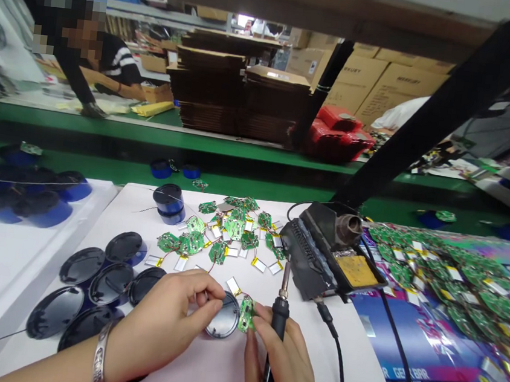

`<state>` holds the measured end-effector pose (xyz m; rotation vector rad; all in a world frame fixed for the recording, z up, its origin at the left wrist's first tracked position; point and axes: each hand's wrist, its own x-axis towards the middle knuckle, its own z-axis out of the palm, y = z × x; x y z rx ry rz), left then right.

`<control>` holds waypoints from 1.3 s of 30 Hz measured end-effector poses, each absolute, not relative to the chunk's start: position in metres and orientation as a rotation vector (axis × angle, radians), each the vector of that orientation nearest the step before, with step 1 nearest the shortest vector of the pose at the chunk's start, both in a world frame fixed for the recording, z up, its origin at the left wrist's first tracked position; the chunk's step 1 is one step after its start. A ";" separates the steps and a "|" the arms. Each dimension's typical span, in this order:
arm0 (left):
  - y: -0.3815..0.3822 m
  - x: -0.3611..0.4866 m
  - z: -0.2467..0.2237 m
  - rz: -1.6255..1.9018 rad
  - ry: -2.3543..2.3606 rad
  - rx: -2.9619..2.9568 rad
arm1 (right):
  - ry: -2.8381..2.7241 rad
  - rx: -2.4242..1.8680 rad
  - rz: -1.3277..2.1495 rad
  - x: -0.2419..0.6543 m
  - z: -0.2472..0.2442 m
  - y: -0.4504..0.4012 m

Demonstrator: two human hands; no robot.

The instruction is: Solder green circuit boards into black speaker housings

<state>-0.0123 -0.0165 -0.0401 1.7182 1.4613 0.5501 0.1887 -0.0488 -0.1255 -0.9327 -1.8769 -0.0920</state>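
My left hand (178, 313), with a metal bracelet at its wrist, is closed in a pinch over a round black cup (223, 320), on what looks like a thin dark wire. Between my right hand's (286, 349) thumb and finger is a green circuit board (246, 315), held on edge beside the cup. That same hand also grips a soldering iron (279, 315), its tip pointing up and away. A small silver battery (233, 286) lies just behind the cup, near the board.
Several black-topped blue cups (111, 283) stand at left. Circuit boards with batteries (235, 225) are heaped behind my hands, and more boards (450, 278) cover the right side. A soldering stand (307, 251) with a yellow sponge (356, 270) and cables is at right. A co-worker (113, 67) sits beyond.
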 end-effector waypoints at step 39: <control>0.087 -0.001 -0.034 0.042 0.768 1.694 | -1.885 -0.976 -0.224 0.188 -0.112 -0.036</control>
